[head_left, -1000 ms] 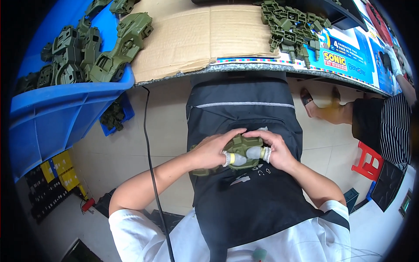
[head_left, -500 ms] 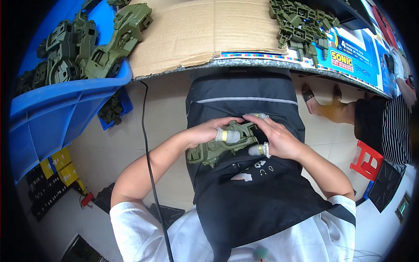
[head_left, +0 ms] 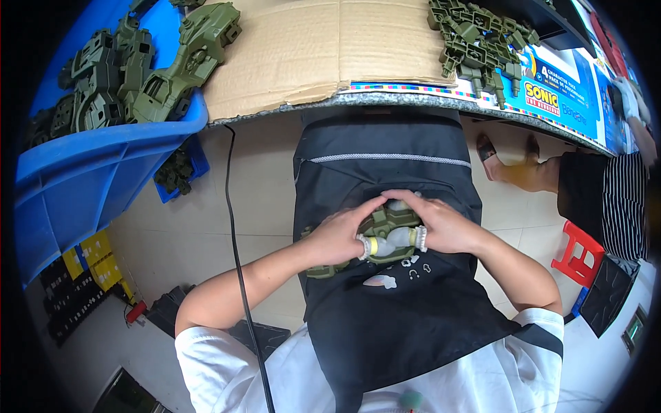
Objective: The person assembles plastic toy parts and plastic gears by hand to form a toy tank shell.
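A blue bin heaped with olive-green plastic toy shells fills the left of your view, beside a sheet of cardboard spread across the workbench. A smaller pile of green moulded parts lies on the bench at upper right, over a printed carton. A black cable hangs from the bench edge and runs down past your left arm.

You sit with a black apron over your lap, and the green toy body rests there, pressed between both hands. Your left hand is curled around its left side, and your right hand wraps the right side with fingers arched over the top. Both thumbs wear pale finger cots and meet at the near edge. Each hand is closed firmly on the piece.

The part looks like rigid, hollow moulded plastic: probably light, stiff and fairly smooth, apt to slip under bare skin. The cots likely give you grip. Hold it by the broad flanks, as you do now, rather than by thin protruding tabs, which could well snap.

A red stool stands at right.
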